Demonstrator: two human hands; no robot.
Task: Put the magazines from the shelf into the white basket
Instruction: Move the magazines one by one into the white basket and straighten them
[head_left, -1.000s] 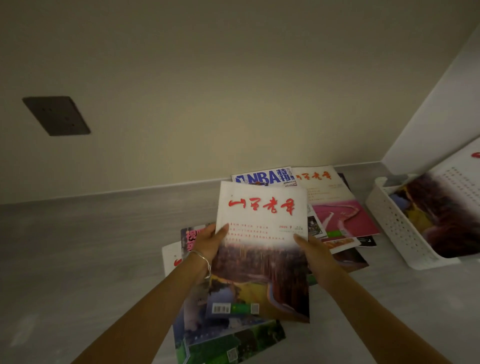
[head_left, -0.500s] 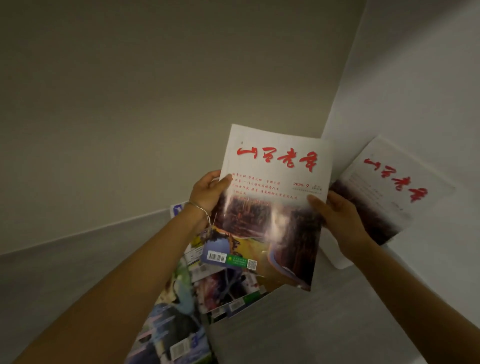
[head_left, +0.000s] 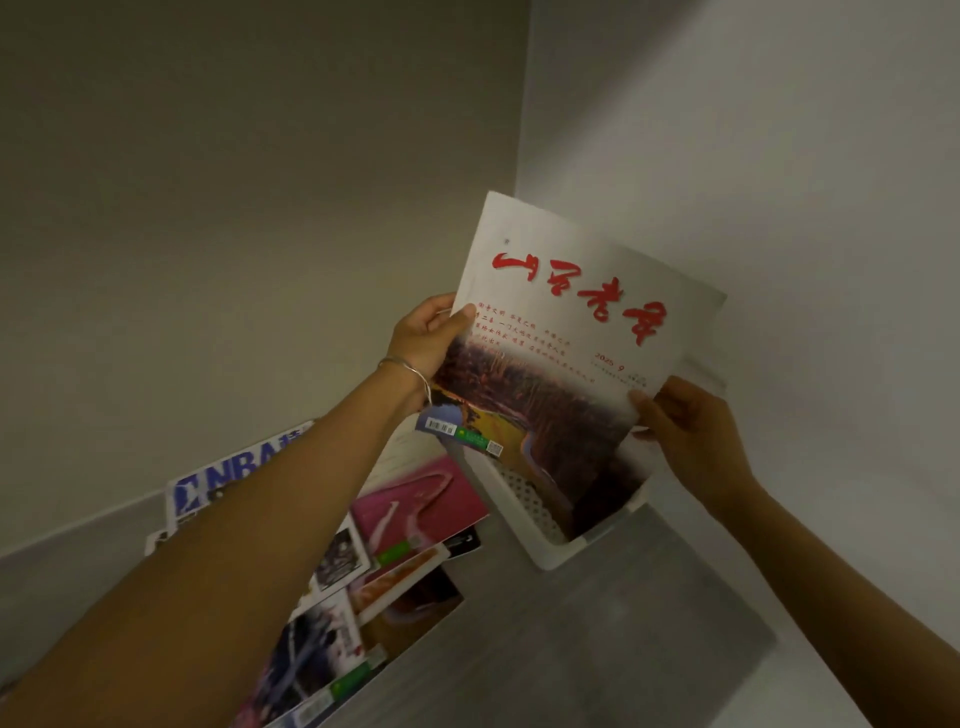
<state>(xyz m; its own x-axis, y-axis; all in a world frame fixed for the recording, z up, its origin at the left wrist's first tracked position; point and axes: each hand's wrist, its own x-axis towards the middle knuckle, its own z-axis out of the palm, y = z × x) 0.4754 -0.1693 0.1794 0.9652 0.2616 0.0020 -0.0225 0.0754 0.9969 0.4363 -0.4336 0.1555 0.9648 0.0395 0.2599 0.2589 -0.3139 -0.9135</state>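
both hands pinch the magazine (head_left: 561, 374): left hand (head_left: 423, 340) at nine o'clock, right hand (head_left: 685, 426) at four. its lower corner dips into the white basket (head_left: 524, 512).

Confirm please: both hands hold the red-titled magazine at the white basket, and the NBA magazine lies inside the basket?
One error. The head view shows the NBA magazine on the shelf, outside the white basket. The left hand and right hand do hold the red-titled magazine.
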